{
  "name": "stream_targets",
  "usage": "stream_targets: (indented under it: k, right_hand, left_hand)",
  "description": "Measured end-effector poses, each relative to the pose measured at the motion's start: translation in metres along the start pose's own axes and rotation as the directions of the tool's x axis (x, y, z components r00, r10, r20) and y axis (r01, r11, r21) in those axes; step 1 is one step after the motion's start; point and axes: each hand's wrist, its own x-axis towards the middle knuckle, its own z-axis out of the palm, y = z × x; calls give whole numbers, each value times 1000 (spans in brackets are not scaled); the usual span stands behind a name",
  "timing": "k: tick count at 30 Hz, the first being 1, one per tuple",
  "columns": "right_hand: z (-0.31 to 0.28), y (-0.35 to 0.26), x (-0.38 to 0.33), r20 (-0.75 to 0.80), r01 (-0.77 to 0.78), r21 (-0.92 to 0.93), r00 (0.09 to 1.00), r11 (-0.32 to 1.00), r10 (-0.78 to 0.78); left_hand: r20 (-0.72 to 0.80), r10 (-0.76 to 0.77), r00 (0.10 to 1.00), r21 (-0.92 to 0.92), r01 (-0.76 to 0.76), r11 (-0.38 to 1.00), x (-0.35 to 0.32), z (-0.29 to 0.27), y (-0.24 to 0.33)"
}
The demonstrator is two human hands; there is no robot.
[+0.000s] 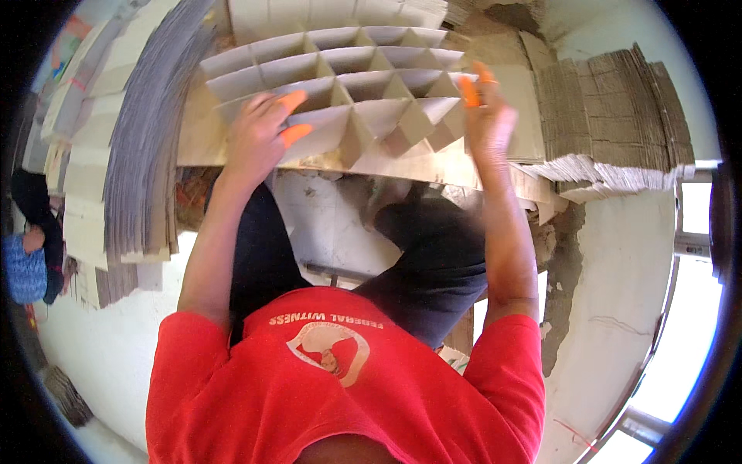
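Observation:
A cardboard divider grid (363, 87) of interlocked strips stands opened out on the wooden board (309, 162), its cells showing from above. My left hand (259, 135) is closed on its near left side, thumb and finger in orange finger covers against the nearest strip. At the right end, my right hand (490, 120) has bent fingers, also in orange covers, gripping the ends of the strips. Part of what those right fingers hold is hidden.
Tall stacks of flat cardboard strips (147, 131) rise at the left, and another stack (610, 116) stands at the right. Pale cardboard sheets (332, 14) lie behind the grid. A person in blue patterned clothing (27, 267) is partly visible at the far left.

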Motion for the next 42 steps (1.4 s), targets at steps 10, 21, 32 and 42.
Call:
stream_targets:
  k: [10,21,32,42]
  right_hand:
    - [-45,162,-12,105,-175,-864,854,471,510]
    - [-45,173,-3,15,-321,-741,870,590,493]
    - [-65,191,-1,-196,-485,-532,868,694,456]
    - [-91,-38,61,-30,38,604,999,796,-25]
  left_hand:
    - [-69,-166,984,178,176,968,-39,-27,-5]
    - [-55,-206,977,139,212,967,-46,-31,-16]
    - [-99,-236,967,46,241,969,-46,-33,-20]
    - [-105,-229,968,-71,223,972,-53,-28,-18]
